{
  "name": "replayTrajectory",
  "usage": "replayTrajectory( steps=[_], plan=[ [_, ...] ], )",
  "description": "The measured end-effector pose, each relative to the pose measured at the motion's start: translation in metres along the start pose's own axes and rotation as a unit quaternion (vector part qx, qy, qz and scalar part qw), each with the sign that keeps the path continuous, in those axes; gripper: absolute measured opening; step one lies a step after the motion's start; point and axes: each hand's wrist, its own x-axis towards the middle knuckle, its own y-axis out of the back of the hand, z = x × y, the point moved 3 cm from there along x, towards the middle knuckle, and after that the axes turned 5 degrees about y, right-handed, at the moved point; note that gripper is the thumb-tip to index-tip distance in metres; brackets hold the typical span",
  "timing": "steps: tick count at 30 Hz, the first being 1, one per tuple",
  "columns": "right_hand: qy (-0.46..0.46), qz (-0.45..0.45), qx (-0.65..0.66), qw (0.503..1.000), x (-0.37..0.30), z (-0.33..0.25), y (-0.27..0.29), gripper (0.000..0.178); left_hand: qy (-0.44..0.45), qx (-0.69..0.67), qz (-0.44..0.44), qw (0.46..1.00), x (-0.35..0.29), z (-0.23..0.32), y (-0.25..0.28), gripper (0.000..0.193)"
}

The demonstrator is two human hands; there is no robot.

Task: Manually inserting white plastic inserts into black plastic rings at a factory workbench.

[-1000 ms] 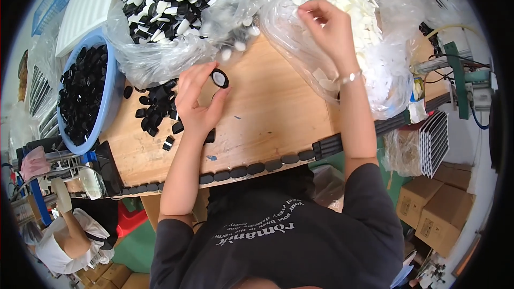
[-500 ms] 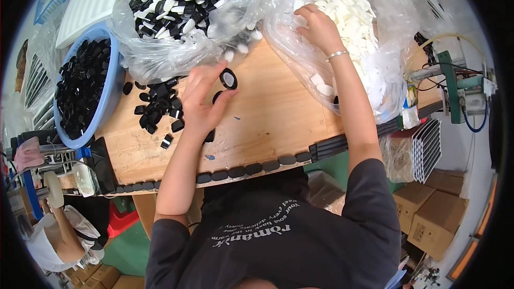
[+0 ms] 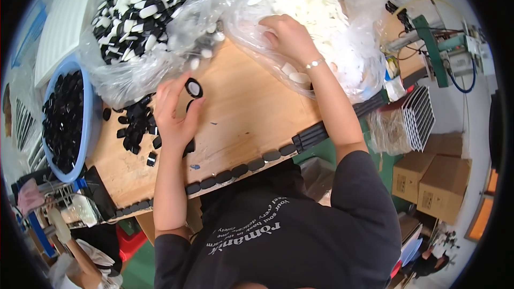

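At bench centre: a small oval black cap with a pale face is pinched at the fingertips of the left hand, raised just above the wooden bench top.
Left hand: fingers curled, thumb and forefinger closed on the cap; palm over loose black pieces scattered on the wood.
Right hand: the right hand rests knuckles up inside the clear plastic bag of white pieces; fingertips are buried, so its grip cannot be told. A thin bracelet sits at the wrist.
Cap relative to hands: at the left fingertips, well apart from the right hand.
Materials: bench is pale, smooth-grained wood; caps look like glossy moulded plastic; bags are thin, crinkled film.
Second bag: a clear bag at upper left holds mixed black-and-white pieces, flat and rounded.
Basin: a blue round basin at the left edge is heaped with black pieces.
Bench edge: a row of black ovals lines the near edge.
Packages: brown cardboard cartons stand on the floor at right, each with a small pale label.
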Motion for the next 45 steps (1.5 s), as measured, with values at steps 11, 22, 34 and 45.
replayTrajectory(
  steps=[11, 22, 34, 45],
  plan=[
    [-0.275, 0.007, -0.053, 0.960, -0.149, 0.101, 0.075, 0.018, -0.004, 0.000, -0.029, 1.000, -0.001, 0.015, -0.011, 0.051],
    [-0.350, 0.032, -0.109, 0.930, -0.140, 0.066, 0.056, 0.018, 0.005, 0.014, -0.024, 1.000, -0.004, 0.014, -0.008, 0.049],
    [0.061, 0.035, 0.403, 0.913, -0.024, -0.130, 0.052, 0.008, -0.053, 0.020, 0.043, 0.997, 0.002, 0.011, -0.003, 0.048],
    [0.057, 0.013, 0.346, 0.936, -0.007, -0.151, 0.040, 0.003, -0.099, 0.107, 0.065, 0.987, 0.000, 0.012, -0.001, 0.048]
  ],
)
